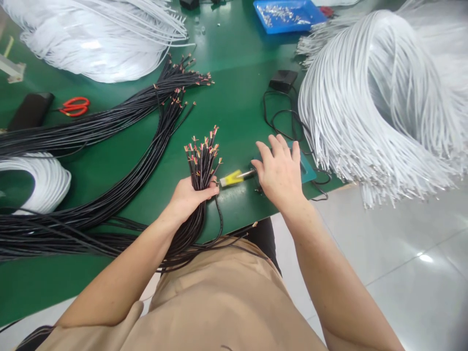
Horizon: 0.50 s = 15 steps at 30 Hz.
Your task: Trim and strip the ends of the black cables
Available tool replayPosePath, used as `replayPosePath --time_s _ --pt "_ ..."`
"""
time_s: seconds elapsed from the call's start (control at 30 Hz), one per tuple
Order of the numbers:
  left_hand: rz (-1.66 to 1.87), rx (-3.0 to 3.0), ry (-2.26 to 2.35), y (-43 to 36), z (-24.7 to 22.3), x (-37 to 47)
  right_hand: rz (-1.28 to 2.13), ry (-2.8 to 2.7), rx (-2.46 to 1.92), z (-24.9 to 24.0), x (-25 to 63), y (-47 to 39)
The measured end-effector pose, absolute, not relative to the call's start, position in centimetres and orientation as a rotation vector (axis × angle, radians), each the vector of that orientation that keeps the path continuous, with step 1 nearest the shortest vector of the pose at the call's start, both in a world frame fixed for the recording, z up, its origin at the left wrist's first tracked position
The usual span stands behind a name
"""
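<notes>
My left hand is wrapped round a bundle of black cables, whose ends stand up with short red, yellow and white wires showing. Just right of the thumb lies a yellow and white piece with a metal shaft pointing right. My right hand is spread palm down, its fingers apart, over a teal object that it partly hides. Whether the fingertips touch that object cannot be made out.
More black cables run across the green table. White cable bundles rise at the right, others at upper left. Also there: red scissors, a blue tray of small parts, a black box with a cord.
</notes>
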State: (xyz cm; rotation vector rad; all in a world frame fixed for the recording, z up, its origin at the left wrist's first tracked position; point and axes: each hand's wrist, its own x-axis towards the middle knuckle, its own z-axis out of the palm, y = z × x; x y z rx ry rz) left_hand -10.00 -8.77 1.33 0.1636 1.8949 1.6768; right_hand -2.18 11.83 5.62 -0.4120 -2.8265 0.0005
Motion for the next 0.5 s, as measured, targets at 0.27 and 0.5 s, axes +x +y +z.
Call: replayPosePath --time_s 0.27,0.5 --pt "1.849 0.099 1.733 -9.2 2.8 -9.7 0.555 -2.794 -0.109 6.7 -2.6 6.2" --pt "1.873 0.154 1.714 -9.5 2.7 -9.7 0.611 -2.786 -0.173 5.4 -3.1 4.6"
